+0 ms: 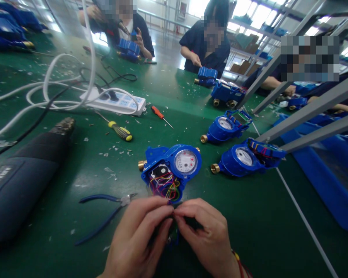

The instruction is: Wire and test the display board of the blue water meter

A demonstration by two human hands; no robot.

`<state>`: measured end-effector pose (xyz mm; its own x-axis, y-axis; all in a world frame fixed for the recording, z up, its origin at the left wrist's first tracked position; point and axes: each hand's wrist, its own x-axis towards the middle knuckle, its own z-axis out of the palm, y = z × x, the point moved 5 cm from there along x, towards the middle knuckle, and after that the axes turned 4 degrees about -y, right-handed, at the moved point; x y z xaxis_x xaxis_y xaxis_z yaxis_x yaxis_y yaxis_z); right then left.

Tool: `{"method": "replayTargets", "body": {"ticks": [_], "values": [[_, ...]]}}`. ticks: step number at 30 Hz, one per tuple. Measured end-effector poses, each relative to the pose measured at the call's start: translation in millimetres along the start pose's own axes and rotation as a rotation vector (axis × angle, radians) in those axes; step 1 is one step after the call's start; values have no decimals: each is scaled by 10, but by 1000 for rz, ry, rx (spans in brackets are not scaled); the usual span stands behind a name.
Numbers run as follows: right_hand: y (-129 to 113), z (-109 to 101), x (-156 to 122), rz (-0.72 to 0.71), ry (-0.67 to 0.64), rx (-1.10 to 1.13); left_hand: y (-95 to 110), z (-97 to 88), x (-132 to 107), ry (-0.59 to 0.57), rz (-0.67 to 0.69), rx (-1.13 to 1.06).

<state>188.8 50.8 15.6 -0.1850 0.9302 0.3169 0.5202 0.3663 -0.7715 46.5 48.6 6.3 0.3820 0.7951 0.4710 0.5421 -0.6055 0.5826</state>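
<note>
A blue water meter (174,166) with a round dial lies on the green table (249,216), its side compartment uncovered and full of coloured wires (164,186). Just in front of it, my left hand (139,239) and my right hand (205,235) meet fingertip to fingertip. Both pinch a small dark part (174,227) that joins the wires, and most of that part is hidden by my fingers. Blue-handled pliers (104,214) lie to the left of my left hand.
A dark heat gun (23,177) lies at the left. A yellow screwdriver (119,130), a red screwdriver (159,114) and a white power strip (116,101) with cables sit further back. Two more meters (227,129) (246,158) lie right. Other people work across the table. A blue bin (330,181) stands right.
</note>
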Motion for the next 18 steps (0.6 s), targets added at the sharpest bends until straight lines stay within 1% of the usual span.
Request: {"method": "replayTargets", "body": {"ticks": [3,8,13,18], "values": [[-33,-12,12,-38,2,-50,38,-11,-1,-26,85,74],[-54,-20,6,-60,34,-73,36,-26,36,-30,117,173],[-22,-10,-3,-75,72,-48,31,-41,75,-26,102,101],[-26,-18,9,-86,72,-63,36,-15,148,-131,134,52]]}}
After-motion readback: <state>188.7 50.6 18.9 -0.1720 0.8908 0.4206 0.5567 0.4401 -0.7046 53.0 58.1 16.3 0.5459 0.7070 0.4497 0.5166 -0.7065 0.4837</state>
